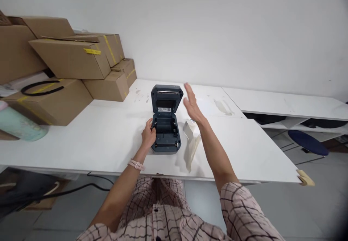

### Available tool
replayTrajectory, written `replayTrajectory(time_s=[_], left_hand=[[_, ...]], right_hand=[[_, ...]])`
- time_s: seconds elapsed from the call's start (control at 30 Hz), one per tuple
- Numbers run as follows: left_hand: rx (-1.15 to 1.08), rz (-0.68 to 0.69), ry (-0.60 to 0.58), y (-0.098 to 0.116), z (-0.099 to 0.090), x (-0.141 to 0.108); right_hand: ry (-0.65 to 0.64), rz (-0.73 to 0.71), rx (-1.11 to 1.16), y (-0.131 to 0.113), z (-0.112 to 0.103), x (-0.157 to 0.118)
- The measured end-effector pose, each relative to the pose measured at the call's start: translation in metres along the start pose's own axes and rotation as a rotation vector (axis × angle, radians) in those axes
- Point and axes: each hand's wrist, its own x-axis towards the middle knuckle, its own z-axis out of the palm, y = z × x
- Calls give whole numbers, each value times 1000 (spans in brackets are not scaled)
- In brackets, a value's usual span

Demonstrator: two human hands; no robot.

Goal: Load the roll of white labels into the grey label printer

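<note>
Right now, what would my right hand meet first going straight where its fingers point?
Probably the white wall; your right hand looks clear of the open lid, though depth is unclear.

One printer (165,134); one bottle (23,125); one wristband (136,164); one loop (40,93); one seat (308,142); at least six boxes (72,57)

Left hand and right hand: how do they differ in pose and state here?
The left hand is at the left side of the open printer, touching it, while the right hand is raised to the right of the lid, touching nothing visible. The right hand's fingers are extended; the left hand's fingers are bent. A pink band is on the left wrist; the right wrist shows none. Both hands are bare.
</note>
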Motion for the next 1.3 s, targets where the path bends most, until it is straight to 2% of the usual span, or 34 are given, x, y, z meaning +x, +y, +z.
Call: replayTrajectory(time_s=[0.07,0.13,0.4,0.8,0.9,0.97,1.03,1.1,1.13,1.17,1.2,1.23,1.3], left_hand=[[-23,-1,-1,-1,0,0],[-36,2,-3,-2,0,-1],[-56,1,-11,2,0,-2],[-62,7,0,2,1,-3],[-62,5,-1,0,1,-2],[-62,4,-3,-1,1,-2],[-63,8,-4,-1,1,-2],[-66,11,0,0,1,-3],[-70,10,1,0,1,-3],[-71,7,1,1,1,-3],[-71,1,1,1,0,-3],[-69,-5,0,1,0,-3],[-58,-10,1,1,0,-3]], right_hand=[[-40,-77,-133,-13,15,32],[-73,-81,-229,-15,21,53],[-174,127,-264,1,10,96],[-179,93,-231,1,10,102],[-212,122,-123,7,1,104],[-191,122,41,23,-10,98],[-95,159,199,51,-25,79],[1,289,265,84,-39,47],[-1,398,261,100,-46,27],[-90,498,261,113,-51,5],[-237,565,287,124,-55,-15],[-391,606,324,132,-57,-34],[-593,609,398,139,-56,-63]])
